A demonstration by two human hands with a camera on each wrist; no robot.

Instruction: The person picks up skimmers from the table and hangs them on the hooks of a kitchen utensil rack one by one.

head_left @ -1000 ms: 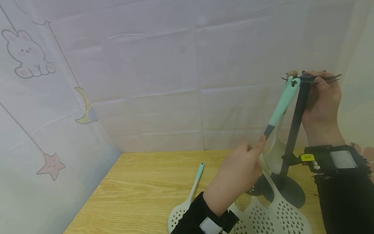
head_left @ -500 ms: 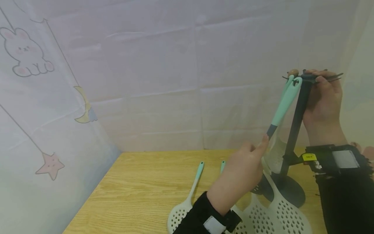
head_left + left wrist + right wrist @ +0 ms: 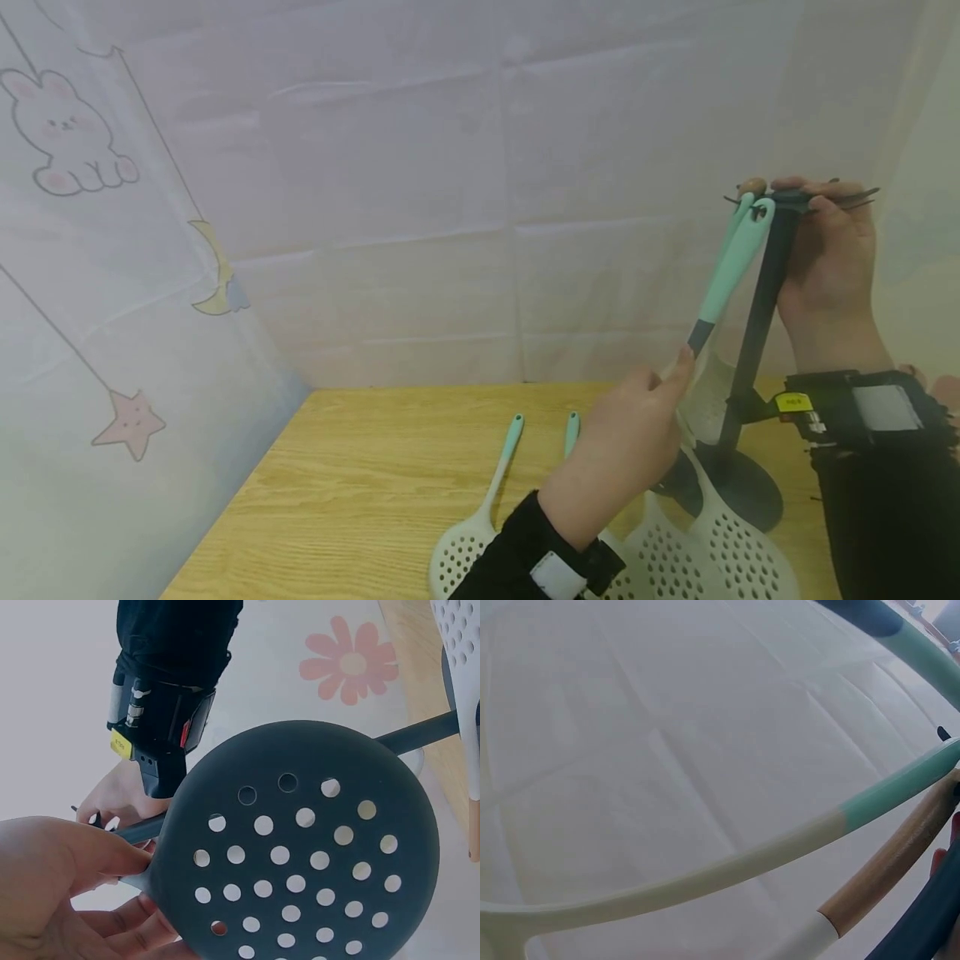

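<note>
A black utensil stand [image 3: 756, 329] rises from its round base [image 3: 742, 496] on the wooden table [image 3: 360, 483]. My right hand [image 3: 828, 250] grips the hooked top of the stand. A dark perforated skimmer [image 3: 300, 847] with a mint handle [image 3: 731, 262] leans with its end loop at a top hook. My left hand [image 3: 622, 454] pinches this skimmer at its neck, just below the mint part. In the left wrist view its fingers [image 3: 67, 870] close beside the skimmer head. The right wrist view shows a mint and cream handle [image 3: 780, 855] and a wooden handle [image 3: 885, 881] hanging close by.
Two white perforated skimmers lie on the table: one [image 3: 461, 546] at the front, a bigger one [image 3: 723, 546] by the stand's base. A second mint handle [image 3: 572, 425] pokes out behind my left hand. Cloth walls close in behind and on the left.
My left hand has shifted slightly right and up with the skimmer's neck, uncovering the second mint handle on the table. The right hand stays on the stand's top.
</note>
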